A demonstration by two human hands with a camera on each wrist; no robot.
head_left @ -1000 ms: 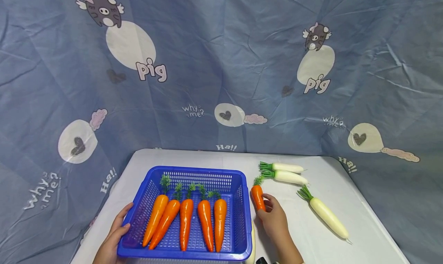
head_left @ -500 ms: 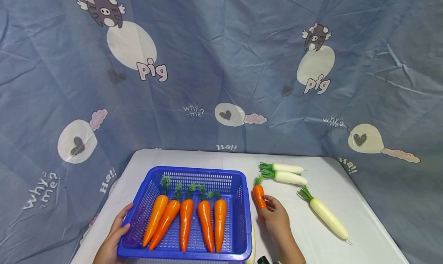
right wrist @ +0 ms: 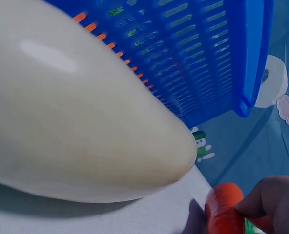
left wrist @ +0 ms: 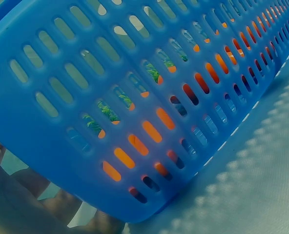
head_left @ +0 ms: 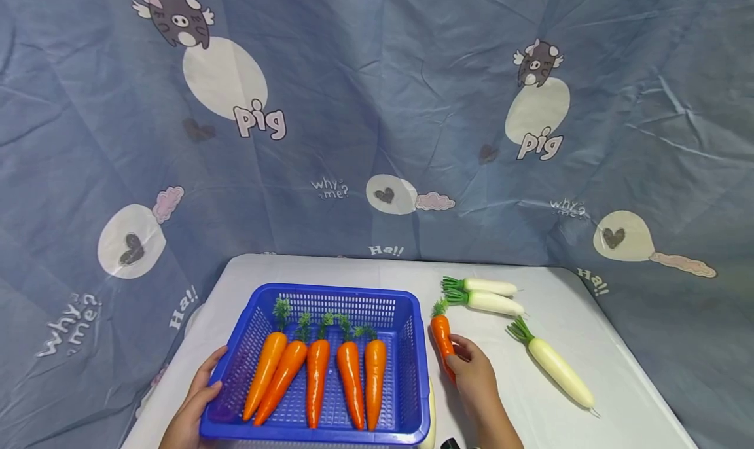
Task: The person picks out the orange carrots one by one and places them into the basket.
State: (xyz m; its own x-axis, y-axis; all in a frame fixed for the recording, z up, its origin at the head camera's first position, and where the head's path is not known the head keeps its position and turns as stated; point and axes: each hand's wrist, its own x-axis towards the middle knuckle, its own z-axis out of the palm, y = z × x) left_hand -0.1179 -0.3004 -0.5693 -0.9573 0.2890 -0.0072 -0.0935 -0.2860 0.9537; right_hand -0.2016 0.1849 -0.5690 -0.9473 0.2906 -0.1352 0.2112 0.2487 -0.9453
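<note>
My right hand [head_left: 476, 370] holds an orange carrot [head_left: 441, 334] with green leaves by its lower half, just right of the blue basket [head_left: 421, 370]. In the right wrist view, my thumb [right wrist: 264, 202] and the carrot [right wrist: 225, 207] show at the lower right. My left hand [head_left: 190, 403] grips the basket's left side, its thumb at the rim. In the left wrist view, fingers [left wrist: 61, 204] pass behind the basket's wall [left wrist: 27, 107], so their tips are hidden. Several carrots [head_left: 318, 377] lie side by side inside the basket, leaves to the back.
Two white radishes [head_left: 495, 302] lie together at the back right of the white table [head_left: 530, 423], and a larger white radish [head_left: 559, 374] lies farther right. Another pale radish [head_left: 432, 410] lies along the basket's right side. A printed blue cloth [head_left: 471, 108] hangs behind.
My right hand has moved slightly right and nearer along the carrot. The carrot has shifted a little to the right. My left hand and the basket have hardly moved.
</note>
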